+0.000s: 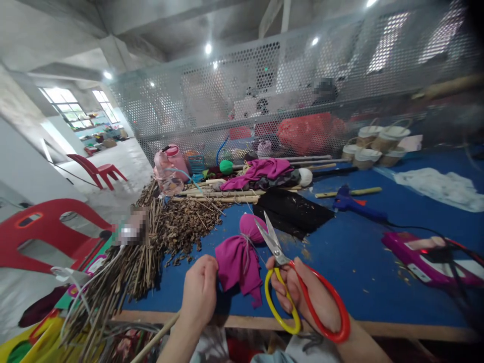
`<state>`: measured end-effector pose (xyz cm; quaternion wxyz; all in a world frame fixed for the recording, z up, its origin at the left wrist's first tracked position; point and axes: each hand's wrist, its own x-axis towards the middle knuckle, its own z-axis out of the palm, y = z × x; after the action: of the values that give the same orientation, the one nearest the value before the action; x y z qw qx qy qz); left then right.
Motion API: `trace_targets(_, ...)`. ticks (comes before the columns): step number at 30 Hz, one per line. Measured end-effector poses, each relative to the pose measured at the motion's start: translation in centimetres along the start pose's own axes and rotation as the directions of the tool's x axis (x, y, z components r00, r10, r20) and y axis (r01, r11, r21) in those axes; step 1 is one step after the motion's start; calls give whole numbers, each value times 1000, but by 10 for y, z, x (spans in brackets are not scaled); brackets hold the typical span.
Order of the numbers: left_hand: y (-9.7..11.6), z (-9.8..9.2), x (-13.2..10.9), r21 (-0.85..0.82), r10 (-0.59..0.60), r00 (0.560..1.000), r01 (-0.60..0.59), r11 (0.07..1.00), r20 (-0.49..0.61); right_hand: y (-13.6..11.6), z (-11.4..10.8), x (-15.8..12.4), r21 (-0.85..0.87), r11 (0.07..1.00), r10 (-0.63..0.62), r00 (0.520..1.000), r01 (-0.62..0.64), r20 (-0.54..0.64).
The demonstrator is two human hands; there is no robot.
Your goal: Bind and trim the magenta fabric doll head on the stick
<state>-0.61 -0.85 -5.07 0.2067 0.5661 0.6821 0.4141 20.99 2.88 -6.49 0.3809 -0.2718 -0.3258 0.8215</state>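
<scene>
My left hand (199, 290) is closed, its fingers pinching the edge of a magenta cloth (242, 262). The cloth is gathered around a rounded, stuffed end and tied at the neck with a thin grey string (247, 241); its loose lower part hangs in ragged points. In my right hand (319, 302) is a pair of scissors (279, 250) with one yellow and one red handle. Their blades are parted and point up and away, overlapping the rounded end in view; I cannot tell whether they touch it. Just behind lies a black cloth (293, 209).
Dry stalks (132, 267) and brown plant bits (187, 224) cover the blue table's left side. A blue glue gun (346, 199) and a magenta device (427, 259) with cables lie right. Small buckets (389, 138) and a perforated metal screen (212, 111) stand behind. Red chair (41, 234) at left.
</scene>
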Motion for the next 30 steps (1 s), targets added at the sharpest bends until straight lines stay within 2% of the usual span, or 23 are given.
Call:
trace_targets(3,8,-6,-12,253,102,985,-136,958,142,3,6,10,-23,1000,5,1000,-5,-9)
trace_targets(5,10,-6,-14,259,97,985,-132,957,144,3,9,15,-35,999,0,1000,-1,-11)
trace_targets(8,4,-4,-7,12,46,997,-46,999,-59,2,12,15,-26,1000,7,1000,-7,-13)
trace_targets(10,-3,-4,0,-164,22,979,-56,985,-205,1,13,10,-22,1000,2,1000,-3,-18)
trace_targets(11,-5,-4,2,-231,21,972,-76,970,-233,1,13,8,-20,1000,-1,1000,1,-21)
trace_targets(15,-7,-5,5,-425,35,980,-116,898,-196,3,15,1,-11,1000,2,999,-3,-37)
trace_targets(19,-3,-5,2,-478,72,983,-147,866,-171,10,18,-1,22,999,42,998,-41,-37)
trace_targets(22,-3,-5,0,-552,56,989,-125,824,-140,14,22,-2,52,996,71,997,-69,-38)
trace_targets(27,-6,-4,-6,-739,1,993,-85,669,-114,18,29,-3,41,995,95,994,-93,-51)
trace_targets(30,-6,-3,-10,-789,-31,997,-43,613,-78,20,31,-2,29,994,108,993,-106,-50)
